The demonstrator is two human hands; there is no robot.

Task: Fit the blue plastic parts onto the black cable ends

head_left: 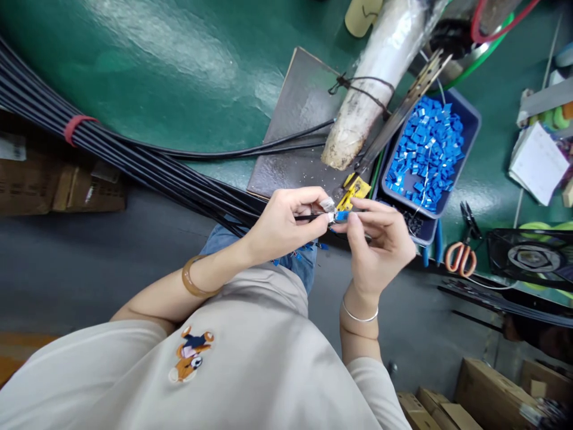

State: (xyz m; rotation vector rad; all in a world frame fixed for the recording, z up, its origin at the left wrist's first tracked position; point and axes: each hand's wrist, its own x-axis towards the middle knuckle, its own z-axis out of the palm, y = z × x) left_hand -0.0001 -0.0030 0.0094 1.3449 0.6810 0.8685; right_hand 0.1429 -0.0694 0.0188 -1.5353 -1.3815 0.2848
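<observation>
Between thumb and fingers, my left hand (290, 221) pinches the end of a black cable (311, 217); white wrapping covers its thumb and finger tips. My right hand (378, 242) grips a small blue connector piece (342, 216) with thumb and forefinger, right at the cable's end. Whether the piece is seated on the cable I cannot tell. Just beyond my fingertips is a yellow fixture (354, 192) under a metal lever (398, 113). A bundle of black cables (147, 173), tied with a red band (77, 126), runs in from the left.
A bin (468, 140) of blue pieces stands right of the lever, with a smaller tray (418, 226) of dark parts before it. Orange-handled scissors (461, 258) and a black fan (535, 258) lie farther right. A plastic-wrapped roll (376, 77) hangs over the dark board (302, 89).
</observation>
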